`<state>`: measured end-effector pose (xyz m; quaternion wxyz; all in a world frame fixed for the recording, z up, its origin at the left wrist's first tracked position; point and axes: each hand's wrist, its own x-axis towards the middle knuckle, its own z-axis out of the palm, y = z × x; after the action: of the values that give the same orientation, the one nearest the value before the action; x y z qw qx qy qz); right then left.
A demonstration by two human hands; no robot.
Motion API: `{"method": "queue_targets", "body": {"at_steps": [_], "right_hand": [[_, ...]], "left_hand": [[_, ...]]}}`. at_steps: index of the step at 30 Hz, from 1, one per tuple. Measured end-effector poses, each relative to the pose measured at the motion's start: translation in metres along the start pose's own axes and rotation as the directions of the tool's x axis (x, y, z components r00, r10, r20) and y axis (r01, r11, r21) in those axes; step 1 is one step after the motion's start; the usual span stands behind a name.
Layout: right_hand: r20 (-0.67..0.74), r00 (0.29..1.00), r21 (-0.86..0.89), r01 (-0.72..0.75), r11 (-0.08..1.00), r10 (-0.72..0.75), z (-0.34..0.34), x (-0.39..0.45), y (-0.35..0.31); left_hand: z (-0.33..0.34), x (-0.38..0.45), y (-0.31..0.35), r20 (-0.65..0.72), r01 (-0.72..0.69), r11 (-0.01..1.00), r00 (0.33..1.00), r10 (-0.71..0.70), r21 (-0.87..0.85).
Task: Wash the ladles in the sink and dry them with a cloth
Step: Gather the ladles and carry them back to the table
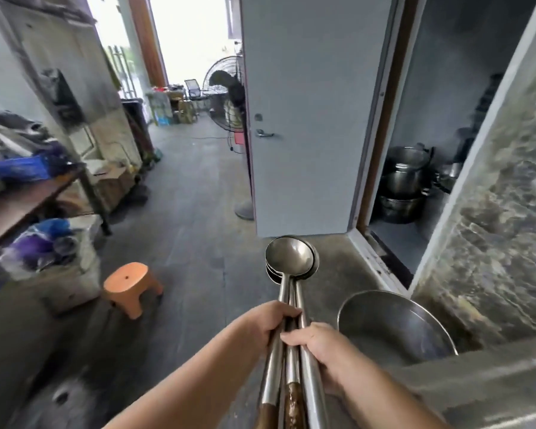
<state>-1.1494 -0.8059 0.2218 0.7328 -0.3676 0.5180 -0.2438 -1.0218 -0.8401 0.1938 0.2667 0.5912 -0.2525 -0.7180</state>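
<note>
1. Head view, centre to 6 o'clock: a bundle of long metal ladles point(291, 305) points away from the person, the bowls nested together at the far end, the handles running back toward the bottom edge, where two show dark wooden grips.
2. The left hand point(271, 320) wraps round the handles from the 9 o'clock side, fingers curled over the top of the shafts.
3. The right hand point(319, 345) clamps the same handles from the 3 o'clock side, just behind the left hand, fingers curled round them. Both forearms enter from the bottom edge.
4. At 4 o'clock, just right of the ladles, a wide metal basin point(393, 326) sits behind a grey concrete ledge point(477, 382).
5. At 8 o'clock an orange plastic stool point(130, 287) stands on the dark floor.
6. At 12 o'clock a grey door point(304, 119) stands open; beyond its left edge a standing fan point(226, 97) is partly hidden.
7. At 2 to 3 o'clock, inside the doorway, stacked metal pots point(404, 184) rest on the floor.
8. At 9 o'clock cluttered shelves point(28, 193) hold bags and blurred items.
</note>
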Motion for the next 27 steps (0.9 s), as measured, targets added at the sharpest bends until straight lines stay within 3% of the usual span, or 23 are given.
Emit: {"method": "queue_targets", "body": {"at_steps": [8, 17, 27], "right_hand": [[0.313, 0.945, -0.261, -0.007, 0.965, 0.091, 0.087, 0.079, -0.033], [0.602, 0.713, -0.504, -0.010, 0.864, 0.360, 0.182, 0.120, -0.064], [0.650, 0.463, -0.702, 0.063, 0.709, 0.603, 0.297, 0.100, -0.041]], "left_hand": [[-0.104, -0.032, 0.013, -0.260, -0.116, 0.948, 0.965, 0.037, -0.296], [-0.165, -0.086, 0.007, -0.574, -0.359, 0.771, 0.819, -0.010, -0.525], [-0.217, -0.171, -0.043, -0.735, -0.617, 0.457, 0.665, -0.133, -0.641]]}}
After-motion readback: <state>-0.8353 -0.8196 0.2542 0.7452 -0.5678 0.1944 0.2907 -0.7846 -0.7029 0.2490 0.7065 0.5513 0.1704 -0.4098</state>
